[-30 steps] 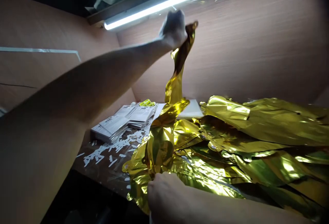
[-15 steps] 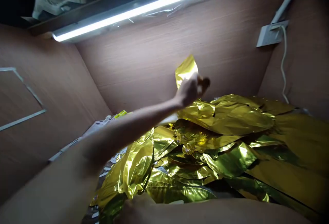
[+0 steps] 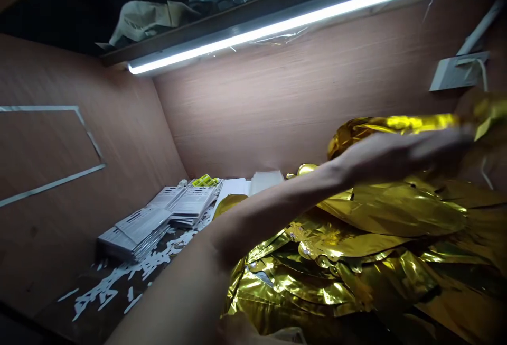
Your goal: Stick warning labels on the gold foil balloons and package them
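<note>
Evidently, small dark print is showing on the two stacks of white packets (image 3: 138,226) near the left edge of the counter (image 3: 99,324), but the lettering is appearing too small to read. Bright yellow labels (image 3: 205,180) are lying behind them toward the far left corner, their marks blurring as well. White sheets (image 3: 233,187) and a pale stack (image 3: 266,181) are resting beside these at the far edge. White paper strips (image 3: 105,289) are scattering over the dark surface in front of the packets.

A heap of gold foil (image 3: 380,205) is covering the middle and right of the counter, glinting and overlapping in crumpled layers. Above its far right part, the left hand (image 3: 443,147) is grasping a gold foil piece (image 3: 420,123), fingers closing on it although the outline is blurring. The left forearm is blocking part of the heap. At the bottom, the right hand (image 3: 237,328) is sitting against the heap's near edge, mostly cut off; whether its fingers are gripping, one cannot tell.

Plain wooden panels (image 3: 253,107) are enclosing the back and left, white tape (image 3: 39,108) forming an outline on the left one. A tube light (image 3: 301,20) is glowing under a shelf bearing a tan bundle (image 3: 146,20), and a white socket box (image 3: 451,73) is hanging at right.
</note>
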{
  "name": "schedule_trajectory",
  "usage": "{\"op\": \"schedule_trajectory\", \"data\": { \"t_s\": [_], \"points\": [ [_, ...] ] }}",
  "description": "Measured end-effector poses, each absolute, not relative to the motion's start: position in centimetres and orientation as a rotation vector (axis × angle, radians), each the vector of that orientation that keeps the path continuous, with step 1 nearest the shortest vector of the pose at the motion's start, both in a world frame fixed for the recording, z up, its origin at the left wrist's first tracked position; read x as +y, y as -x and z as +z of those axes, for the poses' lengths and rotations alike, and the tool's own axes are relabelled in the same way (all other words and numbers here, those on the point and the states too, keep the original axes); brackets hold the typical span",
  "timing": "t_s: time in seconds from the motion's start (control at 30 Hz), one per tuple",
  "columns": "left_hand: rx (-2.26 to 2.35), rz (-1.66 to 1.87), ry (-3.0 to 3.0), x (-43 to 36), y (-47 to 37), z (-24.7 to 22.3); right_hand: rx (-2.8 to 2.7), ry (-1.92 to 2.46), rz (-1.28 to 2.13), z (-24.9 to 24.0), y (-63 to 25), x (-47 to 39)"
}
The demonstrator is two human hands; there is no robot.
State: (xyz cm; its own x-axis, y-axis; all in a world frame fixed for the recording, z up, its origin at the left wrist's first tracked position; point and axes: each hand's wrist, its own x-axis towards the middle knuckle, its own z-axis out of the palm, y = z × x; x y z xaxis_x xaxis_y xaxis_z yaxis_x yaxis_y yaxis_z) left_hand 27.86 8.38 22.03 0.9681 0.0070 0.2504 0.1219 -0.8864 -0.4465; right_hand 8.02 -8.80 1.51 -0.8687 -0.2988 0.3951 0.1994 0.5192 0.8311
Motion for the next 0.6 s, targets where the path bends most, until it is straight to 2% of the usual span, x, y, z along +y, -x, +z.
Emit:
{"op": "schedule_trajectory", "data": {
  "t_s": [0.1,0.17,0.2,0.3,0.4,0.5,0.6],
  "points": [
    [0.208,-0.14,2.62,10.4,-25.8,14.4,-2.904,0.246,-0.539,1.4,-8.4,-8.7],
    [0.187,0.057,2.642,12.1,-24.3,10.7,-3.152,0.511,0.076,1.7,-9.2,-8.7],
    [0.13,0.114,2.662,12.8,-23.5,9.7,-3.179,0.595,0.254,1.9,-9.7,-8.8],
    [-0.018,0.118,2.765,13.4,-20.4,9.7,-3.147,0.644,0.408,3.1,-10.8,-8.9],
    [-0.172,-0.036,2.952,11.2,-15.2,12.6,-3.209,0.625,0.426,4.3,-11.1,-8.9],
    [-0.588,-0.268,3.038,6.4,-7.4,15.4,-3.334,0.669,0.483,5.8,-11.3,-9.2],
    [-1.218,-0.524,2.874,-0.5,1.8,15.4,-3.381,0.699,0.559,8.7,-12.2,-9.2]
  ]
}}
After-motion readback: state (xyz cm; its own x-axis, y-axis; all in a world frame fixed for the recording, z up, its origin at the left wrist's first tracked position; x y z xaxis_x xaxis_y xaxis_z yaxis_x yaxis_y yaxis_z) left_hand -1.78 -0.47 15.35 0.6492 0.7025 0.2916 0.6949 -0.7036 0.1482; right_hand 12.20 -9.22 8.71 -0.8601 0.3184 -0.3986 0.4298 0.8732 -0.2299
